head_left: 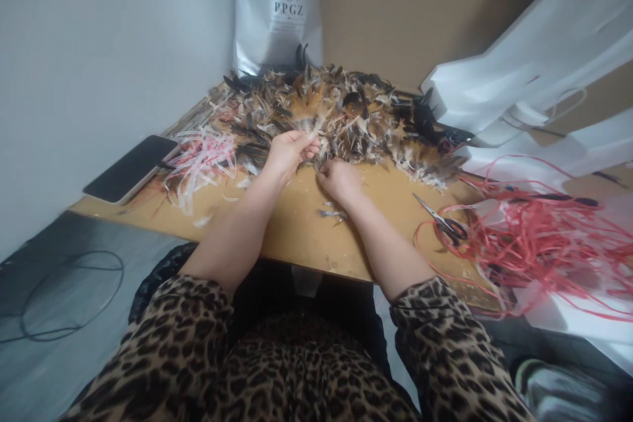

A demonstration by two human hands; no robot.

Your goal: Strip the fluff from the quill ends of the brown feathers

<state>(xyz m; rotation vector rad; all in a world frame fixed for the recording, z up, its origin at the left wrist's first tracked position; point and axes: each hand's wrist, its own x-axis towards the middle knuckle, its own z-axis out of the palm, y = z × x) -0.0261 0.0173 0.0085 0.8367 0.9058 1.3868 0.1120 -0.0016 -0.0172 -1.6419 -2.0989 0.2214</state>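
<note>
In left hand (293,153), pinching feathers (307,111), seemingly bunching; curling right hand (341,181), unclear on what. Next, calls for alignment.

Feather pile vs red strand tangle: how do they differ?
Colour: the feather pile is mostly brown, black and white; the red strand tangle is red to pink.
Shape: the pile is short tufts; the tangle, long looping strands.
Place: the pile lies towards the back; the tangle at right, by the scissors.
Both are loose, messy heaps.
</note>
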